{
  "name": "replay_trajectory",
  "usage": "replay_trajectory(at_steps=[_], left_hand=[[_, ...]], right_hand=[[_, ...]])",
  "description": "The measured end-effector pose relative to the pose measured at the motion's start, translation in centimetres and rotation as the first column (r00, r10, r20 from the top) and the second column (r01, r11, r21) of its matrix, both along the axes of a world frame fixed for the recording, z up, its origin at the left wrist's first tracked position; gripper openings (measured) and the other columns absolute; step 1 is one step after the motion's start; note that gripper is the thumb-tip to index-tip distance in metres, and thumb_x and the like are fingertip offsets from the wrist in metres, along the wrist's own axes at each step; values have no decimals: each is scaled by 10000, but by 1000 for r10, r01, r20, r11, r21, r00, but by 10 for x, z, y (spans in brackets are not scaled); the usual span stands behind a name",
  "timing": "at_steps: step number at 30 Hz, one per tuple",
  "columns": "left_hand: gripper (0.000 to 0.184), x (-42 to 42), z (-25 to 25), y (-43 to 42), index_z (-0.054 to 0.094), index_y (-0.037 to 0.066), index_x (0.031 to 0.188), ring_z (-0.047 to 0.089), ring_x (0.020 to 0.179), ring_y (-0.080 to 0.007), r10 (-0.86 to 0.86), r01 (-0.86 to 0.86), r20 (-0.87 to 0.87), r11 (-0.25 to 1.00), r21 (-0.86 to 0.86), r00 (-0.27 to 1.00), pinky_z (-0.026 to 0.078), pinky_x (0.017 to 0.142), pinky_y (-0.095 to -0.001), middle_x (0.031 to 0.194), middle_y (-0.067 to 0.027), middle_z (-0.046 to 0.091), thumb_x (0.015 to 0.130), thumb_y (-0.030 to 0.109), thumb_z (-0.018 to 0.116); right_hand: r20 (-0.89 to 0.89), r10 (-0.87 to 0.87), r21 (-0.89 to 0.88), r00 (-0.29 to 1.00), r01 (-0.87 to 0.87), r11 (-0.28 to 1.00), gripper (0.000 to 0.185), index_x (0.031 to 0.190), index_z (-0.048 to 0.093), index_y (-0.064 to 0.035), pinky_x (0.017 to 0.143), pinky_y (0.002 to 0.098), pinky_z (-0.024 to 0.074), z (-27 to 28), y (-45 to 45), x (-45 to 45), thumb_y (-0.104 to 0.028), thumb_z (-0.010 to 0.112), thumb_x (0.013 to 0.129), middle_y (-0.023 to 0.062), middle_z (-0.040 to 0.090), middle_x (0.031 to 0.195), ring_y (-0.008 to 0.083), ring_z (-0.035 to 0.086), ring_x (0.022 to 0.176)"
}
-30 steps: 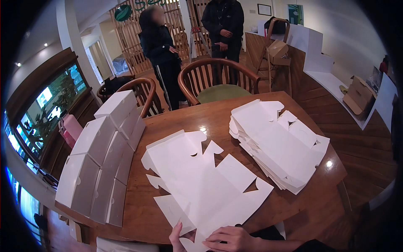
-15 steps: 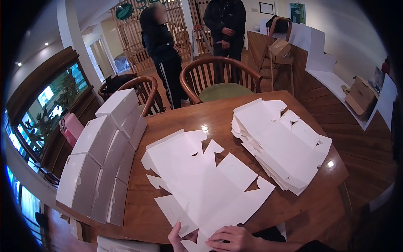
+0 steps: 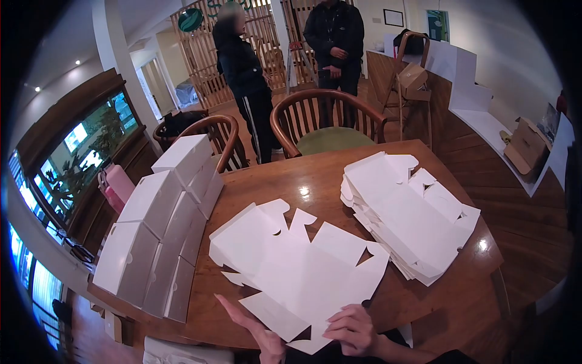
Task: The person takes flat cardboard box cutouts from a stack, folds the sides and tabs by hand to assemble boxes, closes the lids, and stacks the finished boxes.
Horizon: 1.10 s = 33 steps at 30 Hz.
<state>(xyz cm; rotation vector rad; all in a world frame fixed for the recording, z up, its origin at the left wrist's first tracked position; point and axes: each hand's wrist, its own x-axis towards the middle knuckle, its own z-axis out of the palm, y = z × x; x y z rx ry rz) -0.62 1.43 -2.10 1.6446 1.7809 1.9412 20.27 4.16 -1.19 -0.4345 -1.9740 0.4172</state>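
An unfolded white box blank [image 3: 291, 261] lies on the wooden table [image 3: 273, 182], its near end reaching past the front edge. My left hand [image 3: 251, 327] is beside its lower left side, fingers stretched out and nothing in the palm. At the lower right edge of the blank, my right hand [image 3: 351, 330] has its fingers curled on the cardboard. A stack of flat white blanks [image 3: 418, 218] rests on the right part of the table. Folded white boxes [image 3: 148, 242] stand in rows on the left.
Beyond the table are wooden chairs [image 3: 327, 136] and two standing people [image 3: 251, 91]. A pink bottle [image 3: 118, 185] stands behind the boxes at the left. Brown cardboard boxes [image 3: 527, 148] lie on a white ledge at the right.
My left hand has let go of the blank and opened out to the left. The blank's near end has shifted slightly right, and its side flaps stand differently. The view has tilted a little.
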Motion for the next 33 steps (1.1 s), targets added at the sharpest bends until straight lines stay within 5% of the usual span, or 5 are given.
replay_trajectory(at_steps=[7,8,19,24,33], left_hand=[[921,-15,22,-20,670,146,1270,37,1460,-505,-109,54,-493,991,-123,863,30,1145,-638,1551,-312,263,783,878,393],[731,-15,26,-24,760,197,1087,121,1461,-470,-113,51,-487,989,-139,866,45,1148,-645,1479,-252,436,701,800,616],[96,-30,44,-53,728,185,727,641,1101,-276,-54,-66,-598,982,-177,799,137,1174,-590,855,55,757,642,186,684],[28,-20,50,-43,726,148,782,689,630,-206,-233,26,-515,926,-377,825,279,1144,-553,753,-4,736,800,130,714],[158,-2,63,7,647,125,820,630,563,-302,-468,102,-565,823,-559,679,540,834,-467,584,-79,613,897,261,668]], right_hand=[[-78,8,-45,997,-12,999,323,917,707,-146,1044,539,322,-3,8,13,23,594,666,-44,654,891,206,638,1040],[-79,40,-41,996,-43,998,330,923,712,-151,1060,548,303,-2,7,15,33,597,674,-54,656,894,203,636,1052],[-36,201,-252,979,-203,946,321,929,719,-154,1094,581,278,4,19,27,79,634,725,-33,684,998,262,582,1170],[-100,28,-319,995,-59,946,269,995,717,-134,1041,502,368,14,18,26,-41,748,744,13,688,1055,297,573,1143],[-114,-62,-247,992,33,968,226,839,731,-84,850,403,500,5,22,24,-54,842,646,56,688,952,308,610,1019]])
